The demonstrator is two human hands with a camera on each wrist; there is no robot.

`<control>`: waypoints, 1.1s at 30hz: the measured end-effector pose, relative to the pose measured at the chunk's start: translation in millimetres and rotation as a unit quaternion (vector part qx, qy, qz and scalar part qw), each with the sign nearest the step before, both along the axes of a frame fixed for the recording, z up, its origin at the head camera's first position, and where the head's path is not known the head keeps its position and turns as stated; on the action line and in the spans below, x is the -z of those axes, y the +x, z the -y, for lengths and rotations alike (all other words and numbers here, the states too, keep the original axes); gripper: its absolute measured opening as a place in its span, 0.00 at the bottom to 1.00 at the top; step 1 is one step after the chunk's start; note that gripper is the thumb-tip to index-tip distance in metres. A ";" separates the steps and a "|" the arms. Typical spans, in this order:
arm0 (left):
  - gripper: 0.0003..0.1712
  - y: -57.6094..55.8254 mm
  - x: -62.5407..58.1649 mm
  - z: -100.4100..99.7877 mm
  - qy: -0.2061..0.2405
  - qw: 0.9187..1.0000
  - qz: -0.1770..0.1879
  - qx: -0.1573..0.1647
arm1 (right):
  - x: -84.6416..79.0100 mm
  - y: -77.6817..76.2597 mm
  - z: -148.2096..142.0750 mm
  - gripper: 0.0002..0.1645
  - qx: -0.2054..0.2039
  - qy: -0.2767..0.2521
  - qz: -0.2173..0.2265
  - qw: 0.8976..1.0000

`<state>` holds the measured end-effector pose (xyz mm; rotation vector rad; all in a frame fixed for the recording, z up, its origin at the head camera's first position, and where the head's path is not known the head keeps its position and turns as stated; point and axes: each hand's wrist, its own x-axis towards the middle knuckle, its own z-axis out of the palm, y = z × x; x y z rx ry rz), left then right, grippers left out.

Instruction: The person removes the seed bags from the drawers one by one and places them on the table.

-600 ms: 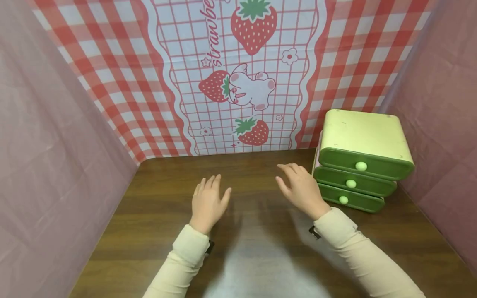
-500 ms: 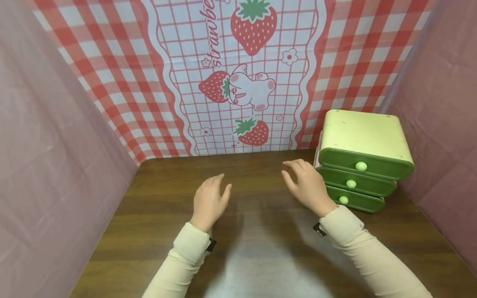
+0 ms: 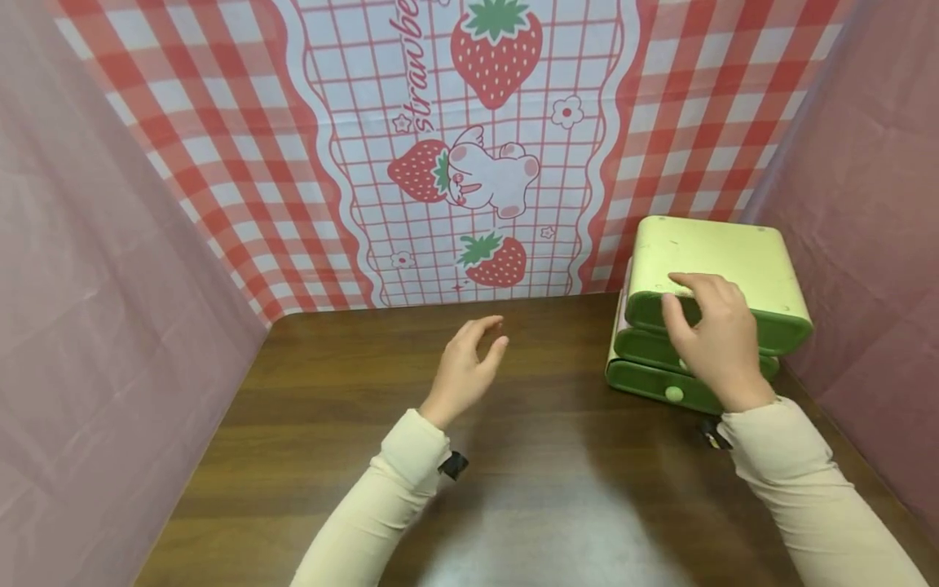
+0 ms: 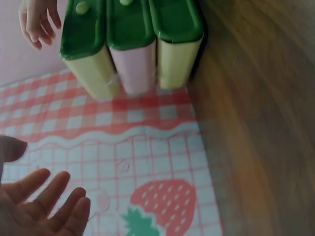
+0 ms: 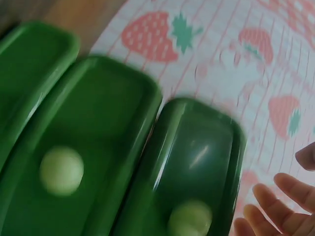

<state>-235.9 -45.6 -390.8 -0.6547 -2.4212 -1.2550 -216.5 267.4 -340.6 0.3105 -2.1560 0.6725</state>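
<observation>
A small chest of three stacked drawers stands at the right of the table, with dark green fronts and pale green knobs. Its sides look yellow and pink in the left wrist view. My right hand hovers before the upper front, hiding the top knob and part of the middle one. Its fingers are loosely bent, hold nothing and appear apart from the green fronts in the right wrist view. Over the middle of the table is my left hand, fingers gently curved around air.
The brown wooden table meets a red-and-white checked strawberry cloth at the back. Pink cloth walls stand on the left and right. Each wrist wears a small black device.
My right hand has moved right, from beside the drawers to in front of the top ones. My left hand has shifted right and slightly farther from me. The drawers look unmoved.
</observation>
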 end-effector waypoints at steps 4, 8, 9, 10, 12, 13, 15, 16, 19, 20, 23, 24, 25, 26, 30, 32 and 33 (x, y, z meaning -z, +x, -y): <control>0.30 -7.7 1.4 -16.9 -0.003 0.997 0.042 0.067 | -4.7 3.9 -26.4 0.19 0.044 -0.034 -0.002 0.998; 0.39 -13.1 4.4 -34.3 0.003 0.986 0.108 0.127 | -3.7 5.7 -52.3 0.21 0.090 -0.067 0.018 0.993; 0.40 -14.2 5.4 -38.7 0.004 0.983 0.123 0.137 | -2.8 5.9 -58.3 0.22 0.100 -0.075 0.025 0.992; 0.41 -15.3 6.4 -43.0 0.007 0.980 0.137 0.147 | -1.6 5.9 -63.9 0.23 0.107 -0.082 0.034 0.990; 0.43 -17.3 7.5 -51.4 0.014 0.974 0.155 0.165 | 0.9 6.8 -73.9 0.25 0.119 -0.097 0.057 0.986; 0.44 -18.5 7.7 -55.8 0.017 0.972 0.162 0.172 | 2.1 7.3 -78.3 0.26 0.123 -0.103 0.069 0.985; 0.45 -20.4 7.5 -65.1 0.024 0.967 0.177 0.183 | 4.5 8.1 -86.3 0.28 0.131 -0.117 0.097 0.980; 0.46 -21.1 6.9 -69.7 0.027 0.965 0.182 0.188 | 5.5 8.6 -89.8 0.29 0.133 -0.124 0.110 0.977; 0.47 -23.7 6.0 -84.3 0.033 0.960 0.193 0.201 | 7.5 10.6 -98.7 0.31 0.135 -0.146 0.151 0.968; 0.47 -24.0 5.4 -88.8 0.037 0.958 0.196 0.206 | 8.0 11.3 -101.0 0.32 0.138 -0.152 0.162 0.965; 0.46 -25.2 5.4 -100.8 0.043 0.953 0.200 0.222 | 10.9 13.1 -106.9 0.33 0.142 -0.172 0.195 0.955; 0.46 -25.0 4.8 -104.0 0.046 0.951 0.204 0.228 | 12.3 13.4 -108.3 0.34 0.143 -0.178 0.208 0.951; 0.45 -24.9 4.6 -107.0 0.051 0.948 0.211 0.234 | 13.4 13.8 -109.4 0.34 0.145 -0.184 0.220 0.947; 0.44 -25.0 4.7 -109.7 0.054 0.945 0.216 0.239 | 14.8 14.0 -110.3 0.35 0.145 -0.188 0.230 0.944; 0.43 -25.6 4.1 -118.3 0.072 0.935 0.237 0.252 | 20.1 14.7 -113.1 0.36 0.148 -0.204 0.262 0.932; 0.43 -26.6 3.6 -122.0 0.082 0.933 0.242 0.255 | 22.3 15.2 -114.5 0.36 0.147 -0.214 0.266 0.928; 0.43 -27.3 3.4 -123.8 0.087 0.931 0.245 0.256 | 23.3 15.5 -115.1 0.36 0.146 -0.219 0.267 0.927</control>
